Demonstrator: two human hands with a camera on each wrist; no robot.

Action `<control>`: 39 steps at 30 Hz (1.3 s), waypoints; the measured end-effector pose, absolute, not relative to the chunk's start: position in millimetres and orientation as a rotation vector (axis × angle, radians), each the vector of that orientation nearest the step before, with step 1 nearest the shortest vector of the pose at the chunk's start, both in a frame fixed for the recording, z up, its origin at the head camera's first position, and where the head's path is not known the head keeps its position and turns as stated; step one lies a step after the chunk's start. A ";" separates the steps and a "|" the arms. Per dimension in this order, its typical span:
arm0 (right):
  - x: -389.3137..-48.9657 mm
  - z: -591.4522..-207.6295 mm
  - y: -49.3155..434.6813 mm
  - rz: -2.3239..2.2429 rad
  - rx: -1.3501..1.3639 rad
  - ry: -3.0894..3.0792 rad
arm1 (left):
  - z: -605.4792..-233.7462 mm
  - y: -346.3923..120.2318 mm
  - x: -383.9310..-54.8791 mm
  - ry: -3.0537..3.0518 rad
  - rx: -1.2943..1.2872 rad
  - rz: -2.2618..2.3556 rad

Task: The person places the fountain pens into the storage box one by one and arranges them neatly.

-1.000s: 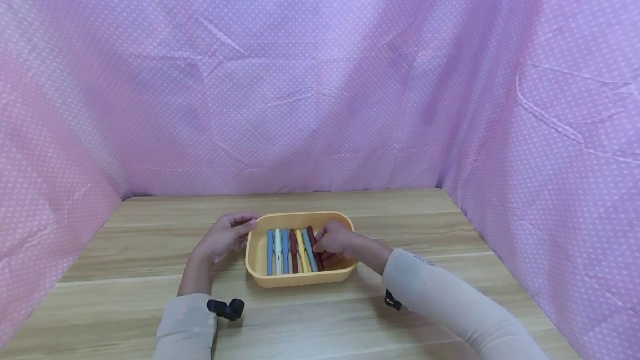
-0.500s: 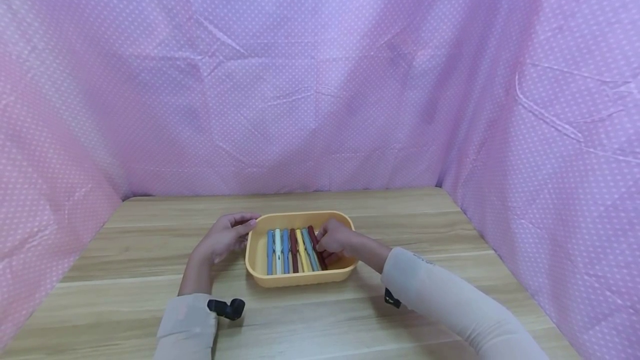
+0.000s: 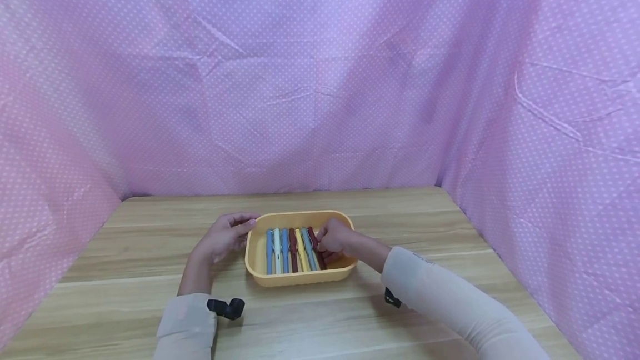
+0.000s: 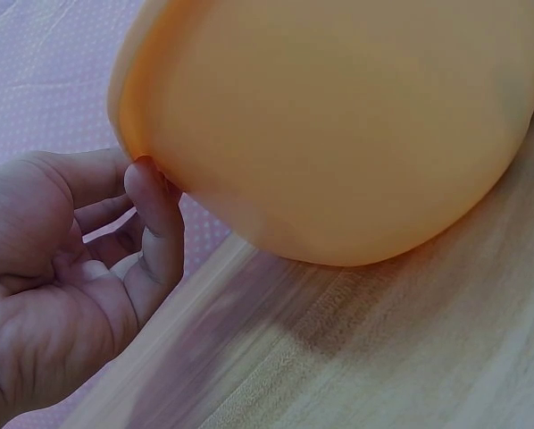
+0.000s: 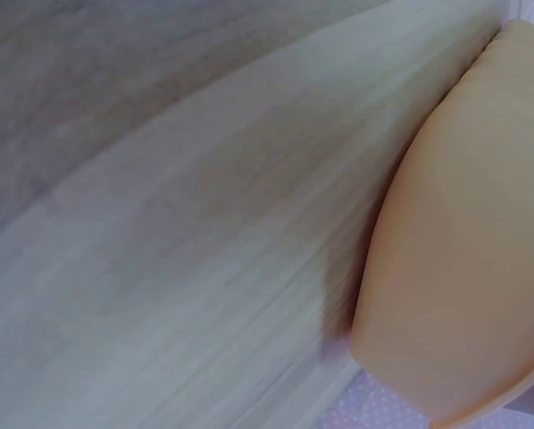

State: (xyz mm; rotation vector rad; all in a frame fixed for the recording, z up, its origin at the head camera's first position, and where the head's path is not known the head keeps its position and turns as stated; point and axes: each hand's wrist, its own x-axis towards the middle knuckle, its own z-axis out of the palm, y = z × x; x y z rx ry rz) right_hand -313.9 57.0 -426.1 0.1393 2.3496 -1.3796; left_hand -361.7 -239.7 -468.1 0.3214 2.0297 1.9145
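Observation:
A yellow plastic basket (image 3: 299, 279) stands on the table, with a row of capped pens in it. From the left lie a blue pen (image 3: 269, 251), a pale mint pen (image 3: 277, 251), a second blue pen (image 3: 285, 251), a dark red pen (image 3: 293, 251), a yellow pen (image 3: 300, 249) and a grey-blue pen (image 3: 308, 246). At the row's right end is another dark red pen (image 3: 313, 236), slightly slanted. My right hand (image 3: 336, 238) reaches inside and pinches this last pen; its fingertips are partly hidden. With thumb and forefinger, my left hand (image 4: 70, 259) pinches the basket's left rim.
The wood-grain table (image 3: 300, 326) extends around the basket on every side. Pink dotted cloth (image 3: 320, 99) hangs behind it and along both sides. A black wrist-camera mount (image 3: 226, 309) juts from the left sleeve.
The dark red pen at the right end has shifted slightly to the right, along with my right fingers. My left hand and the basket stay where they were.

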 end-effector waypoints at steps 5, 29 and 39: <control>-316.3 -423.8 58.4 -1.380 0.141 2.361 | -468.5 -239.2 -362.8 2.029 0.316 1.914; -323.8 -383.5 74.5 -1.564 0.016 2.261 | -468.2 -240.7 -364.5 2.036 0.308 1.898; -323.5 -372.7 85.8 -1.642 0.065 2.246 | -471.5 -241.9 -365.3 2.035 0.313 1.903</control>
